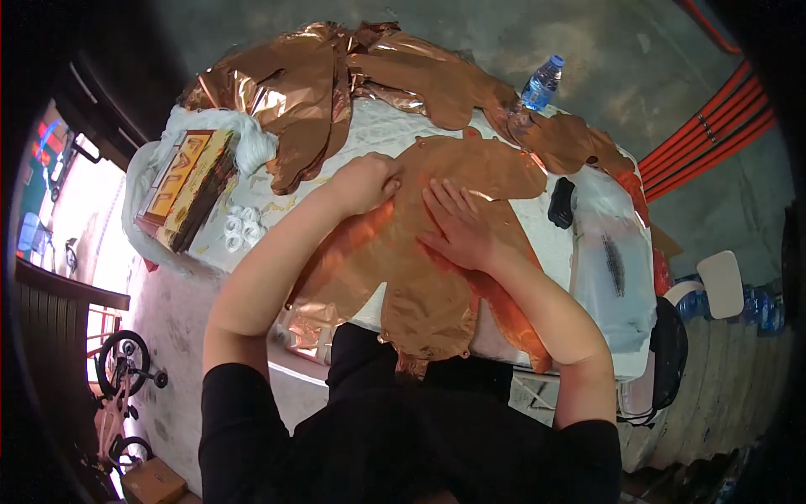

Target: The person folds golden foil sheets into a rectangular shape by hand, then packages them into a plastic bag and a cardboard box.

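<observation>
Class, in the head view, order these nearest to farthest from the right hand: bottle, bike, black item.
1. Black item: right of the right hand.
2. Bottle: ahead and right.
3. Bike: lower left of view.

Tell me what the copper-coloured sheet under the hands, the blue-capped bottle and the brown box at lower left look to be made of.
Copper-coloured sheet: probably thin metallised film or foil, satiny, judging by its wrinkles and reflective edges.
Blue-capped bottle: likely glossy plastic; its body looks see-through with bright highlights.
Brown box: probably matt cardboard, from its dull tan faces.
</observation>
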`<state>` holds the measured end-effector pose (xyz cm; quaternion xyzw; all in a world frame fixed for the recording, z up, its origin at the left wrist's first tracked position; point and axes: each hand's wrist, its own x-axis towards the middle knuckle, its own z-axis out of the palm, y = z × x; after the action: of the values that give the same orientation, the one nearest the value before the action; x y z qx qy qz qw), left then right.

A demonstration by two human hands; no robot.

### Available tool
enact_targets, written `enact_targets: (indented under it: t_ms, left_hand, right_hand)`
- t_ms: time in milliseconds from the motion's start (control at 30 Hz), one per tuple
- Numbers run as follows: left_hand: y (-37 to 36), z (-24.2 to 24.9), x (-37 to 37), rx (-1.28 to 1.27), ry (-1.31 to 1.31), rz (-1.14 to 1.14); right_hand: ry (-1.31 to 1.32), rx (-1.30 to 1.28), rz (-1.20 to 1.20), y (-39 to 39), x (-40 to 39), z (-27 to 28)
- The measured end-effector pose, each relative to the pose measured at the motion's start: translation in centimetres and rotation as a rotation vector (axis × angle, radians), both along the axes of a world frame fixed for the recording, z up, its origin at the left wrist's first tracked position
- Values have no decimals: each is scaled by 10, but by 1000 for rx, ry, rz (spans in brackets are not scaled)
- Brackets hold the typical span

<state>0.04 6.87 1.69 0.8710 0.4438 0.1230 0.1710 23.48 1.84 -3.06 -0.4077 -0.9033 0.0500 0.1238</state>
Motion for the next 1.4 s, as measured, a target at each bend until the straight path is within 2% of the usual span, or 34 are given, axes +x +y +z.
enact_targets:
  t_ms: [133,200,300,933,1000,1133,1233,1400]
  left_hand:
    - [-24,-14,-9,69,-79,-90]
    - [-30,-23,-8,262,-158,-190]
    - [-34,-30,-9,287,-171,-151]
    - [-33,-20,-8,230,-160,-157]
    - [-30,-12,-6,153,-140,-150]
    - [-14,-8,6,144,-54,-135]
    - [4,-16,17,248,-61,-198]
    - [26,-13,38,235,19,-123]
  right_hand:
    - [-6,-58,-12,-1,0,4]
    - [-11,-70,-8,1,-1,6]
    - [-16,-111,-15,3,-2,8]
    - [57,-27,-10,-3,-9,9]
    - [60,-24,-16,-3,-9,7]
    - [76,-25,-27,-2,-10,6]
    - [55,-33,-38,-2,-11,7]
    - [37,-33,-33,0,-10,7]
